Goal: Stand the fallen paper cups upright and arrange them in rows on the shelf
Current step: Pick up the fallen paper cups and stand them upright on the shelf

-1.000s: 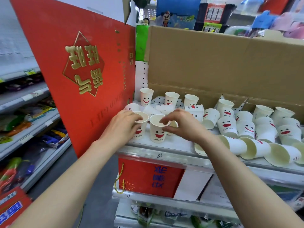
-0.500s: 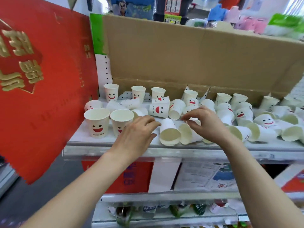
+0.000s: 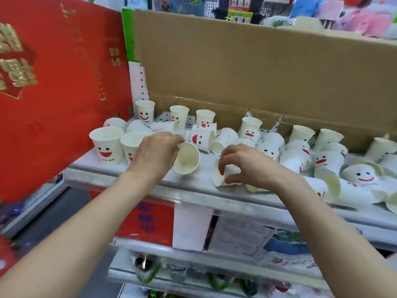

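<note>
Paper cups (image 3: 223,138) printed with smiling faces are lying scattered across the shelf (image 3: 189,191), which is running left to right below a cardboard box (image 3: 257,72). At the far left a red gift box (image 3: 53,93) is standing beside the shelf end, and just right of it two upright cups (image 3: 106,145) are standing side by side at the front, mouths up. Behind them three back-row cups (image 3: 145,110) are standing upright near the cardboard. The left hand (image 3: 156,155) is gripping the tilted cup (image 3: 185,158) by its base end, fingers curled round it. Its long axis is slanting toward the camera, and its open mouth is facing forward and a little right. Next, the right hand (image 3: 247,164) is clasping the lying cup (image 3: 219,173) near the front edge, fingers arched over its wall and thumb below. This cup is lying on its side, its axis running along the shelf and its mouth pointing left. Farther right, the fallen cups (image 3: 322,164) are lying heaped on their sides, mouths turned various ways, many touching one another.
</note>
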